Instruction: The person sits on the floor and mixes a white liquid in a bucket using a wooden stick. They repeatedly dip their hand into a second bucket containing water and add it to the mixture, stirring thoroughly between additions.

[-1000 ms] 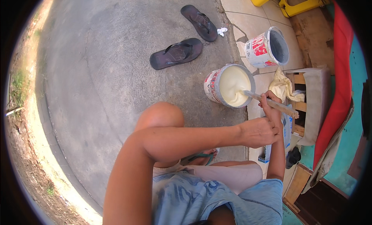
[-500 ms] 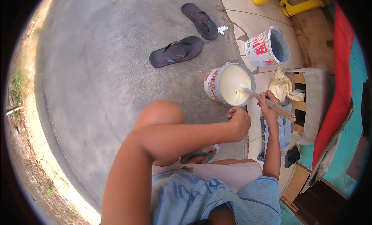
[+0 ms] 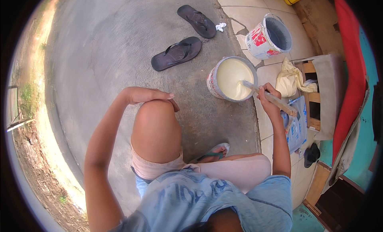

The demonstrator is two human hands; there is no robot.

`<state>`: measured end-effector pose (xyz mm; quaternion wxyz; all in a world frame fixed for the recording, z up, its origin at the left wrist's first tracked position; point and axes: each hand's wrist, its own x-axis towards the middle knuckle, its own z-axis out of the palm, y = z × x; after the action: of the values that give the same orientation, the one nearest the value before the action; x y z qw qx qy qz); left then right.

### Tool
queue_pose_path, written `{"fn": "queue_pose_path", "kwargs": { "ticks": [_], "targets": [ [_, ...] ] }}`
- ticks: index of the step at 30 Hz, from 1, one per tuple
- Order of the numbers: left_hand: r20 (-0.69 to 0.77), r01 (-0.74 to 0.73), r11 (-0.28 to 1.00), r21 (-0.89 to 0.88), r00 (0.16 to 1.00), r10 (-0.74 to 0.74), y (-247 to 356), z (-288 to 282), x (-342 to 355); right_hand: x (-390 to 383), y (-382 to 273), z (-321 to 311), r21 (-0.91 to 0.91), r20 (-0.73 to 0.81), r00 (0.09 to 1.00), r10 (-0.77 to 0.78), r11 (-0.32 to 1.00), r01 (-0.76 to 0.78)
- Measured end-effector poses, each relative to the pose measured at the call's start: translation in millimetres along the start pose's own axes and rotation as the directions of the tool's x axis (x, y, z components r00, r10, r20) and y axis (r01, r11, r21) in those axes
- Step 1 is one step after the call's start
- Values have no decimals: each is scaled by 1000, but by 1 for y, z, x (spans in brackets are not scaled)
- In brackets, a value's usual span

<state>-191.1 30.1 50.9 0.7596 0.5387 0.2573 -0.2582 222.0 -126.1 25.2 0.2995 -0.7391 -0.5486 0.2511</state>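
My right hand [image 3: 269, 99] is wrapped round a flat wooden stick [image 3: 285, 107]. The stick leans over the rim of a white bucket [image 3: 213, 85], and its lower end dips into pale cream paint [image 3: 231, 78] that nearly fills it. My left hand [image 3: 149, 97] lies over the top of my raised left knee, its fingers stretched out and draped down the far side, with nothing held. The bucket stands on the grey concrete beside the tile edge, in front of me and to the right.
A second, grey-lined bucket [image 3: 263, 38] stands on the tiles behind. Two dark flip-flops [image 3: 177, 54] lie on the concrete beside a white scrap [image 3: 220, 27]. At right are a cream plastic bag [image 3: 289, 78], a blue-and-white package [image 3: 296, 130], a wooden crate [image 3: 313, 97] and red cloth [image 3: 351, 72].
My left hand has swung left from near the bucket onto my knee. My right hand still holds the stick in the paint, its angle slightly changed. The view has shifted a little.
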Motion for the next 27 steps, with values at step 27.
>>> {"fn": "queue_pose_path", "kwargs": {
  "ticks": [27],
  "targets": [
    [-896,394,805,444,176,408,149,0,22,-101,-19,-139,528,-477,853,211,845,86]
  ]
}}
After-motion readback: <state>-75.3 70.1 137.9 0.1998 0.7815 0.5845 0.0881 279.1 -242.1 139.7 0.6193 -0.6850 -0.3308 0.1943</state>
